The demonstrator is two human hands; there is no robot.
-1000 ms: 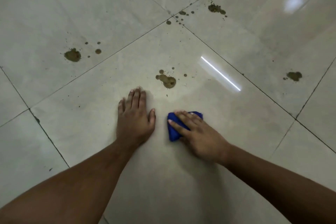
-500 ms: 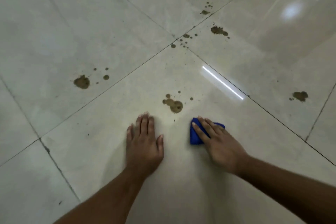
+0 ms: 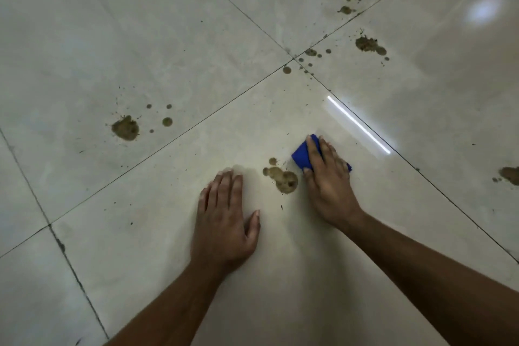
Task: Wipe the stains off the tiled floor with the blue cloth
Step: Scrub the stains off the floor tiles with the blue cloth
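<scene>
Item: tiled floor (image 3: 140,36), pale glossy tiles with dark grout lines crossing near the upper middle. I see two light reflections on it, a bright streak (image 3: 358,123) and a soft round glare (image 3: 484,10).

Item: brown stains, several groups.
- Nearest stain (image 3: 283,178), a blotch with smaller drops above it, lying between my two hands, just beside the right thumb and close to the cloth's near corner.
- Left stain (image 3: 125,128), a blotch with small drops to its right, on the neighbouring tile, well apart from both hands.
- Scattered drops (image 3: 309,56) around the grout crossing.
- Upper stain (image 3: 369,45), beyond the crossing, with a smaller cluster (image 3: 348,7) farther up.
- Right-edge stain (image 3: 509,175), partly cut off by the frame.

Item: blue cloth (image 3: 302,156), folded small, flat on the floor on the tile nearest me, to the upper right of the nearest stain. I cannot tell whether its edge touches that stain.

Item: right hand (image 3: 327,180), palm down on top of the cloth, fingers extended and pressing it onto the tile; forearm enters from the lower right.

Item: left hand (image 3: 223,222), palm flat on bare tile, fingers straight and together, thumb out to the side, holding nothing; it rests left of the nearest stain, forearm entering from the bottom.
</scene>
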